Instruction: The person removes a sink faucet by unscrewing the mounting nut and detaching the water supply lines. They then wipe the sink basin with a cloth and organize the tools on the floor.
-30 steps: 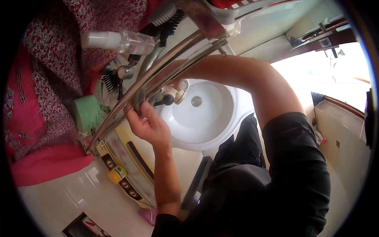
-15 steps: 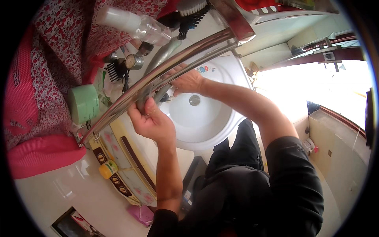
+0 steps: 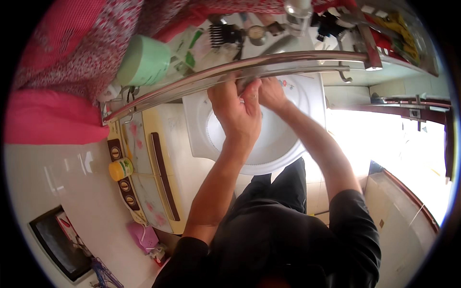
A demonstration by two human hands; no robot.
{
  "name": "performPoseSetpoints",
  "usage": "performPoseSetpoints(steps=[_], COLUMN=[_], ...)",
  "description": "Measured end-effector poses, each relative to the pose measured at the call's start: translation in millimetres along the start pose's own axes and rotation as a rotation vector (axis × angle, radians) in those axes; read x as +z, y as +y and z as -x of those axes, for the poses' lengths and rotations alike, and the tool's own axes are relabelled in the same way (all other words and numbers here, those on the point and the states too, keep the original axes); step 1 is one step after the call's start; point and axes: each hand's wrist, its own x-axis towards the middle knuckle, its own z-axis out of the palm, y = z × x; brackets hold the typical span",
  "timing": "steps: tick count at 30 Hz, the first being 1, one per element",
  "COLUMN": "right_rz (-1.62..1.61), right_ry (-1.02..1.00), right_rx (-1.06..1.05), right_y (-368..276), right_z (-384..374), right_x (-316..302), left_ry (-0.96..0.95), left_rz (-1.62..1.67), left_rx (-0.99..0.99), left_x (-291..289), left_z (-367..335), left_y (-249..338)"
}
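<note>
My left hand (image 3: 236, 111) and my right hand (image 3: 272, 94) are pressed together over the back of a white round basin (image 3: 288, 149). Their fingertips reach up under a curved chrome rail (image 3: 201, 77), which hides them. The left hand's back faces me, its fingers bent toward the right hand. Whether either hand holds anything stays hidden by the rail and by the hands themselves. Both forearms come up from my dark shirt at the bottom.
A shelf above the rail carries a pale green cylinder (image 3: 144, 60), a black comb (image 3: 225, 33) and small bottles. A pink towel (image 3: 48, 117) and a floral cloth (image 3: 72, 38) hang at left. A cream machine (image 3: 165, 158) with a small yellow jar (image 3: 121, 169) stands beside the basin.
The view has swung so the rail now runs nearly level. My hands, apart at the tap before, have come together over the basin.
</note>
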Motion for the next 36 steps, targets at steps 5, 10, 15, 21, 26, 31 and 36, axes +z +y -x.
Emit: performPoseSetpoints(steps=[5, 10, 15, 21, 26, 31, 36], right_rz=[0.046, -0.427, -0.949, -1.171, -0.622, -0.814, -1.006], right_ry=[0.407, 0.198, -0.182, -0.315, -0.184, 0.281, 0.363], right_rx=[0.446, 0.528, 0.505, 0.555, 0.559, 1.107, 1.094], right_y=[-76.0, -73.0, -52.4, -53.4, -41.1, -99.2, -125.0], right_z=[52.7, 55.7, 26.8, 32.5, 57.6, 39.3, 32.6], right_x=[54.8, 29.6, -17.7, -21.6, 20.3, 88.4, 94.8], left_ry=[0.005, 0.071, -0.143, -0.191, -0.265, -0.133, -0.218], left_rz=[-0.019, 0.114, 0.171, 0.177, 0.078, 0.137, 0.078], left_rx=[-0.167, -0.190, -0.216, -0.359, -0.344, -0.339, -0.378], left_x=[-3.6, -18.8, -24.9, -31.2, -25.8, -25.0, -36.8], left_z=[8.6, -1.8, 12.5, 12.9, 5.1, 1.3, 8.6], left_y=[10.3, 0.8, 13.3, 20.2, 15.9, 29.1, 20.0])
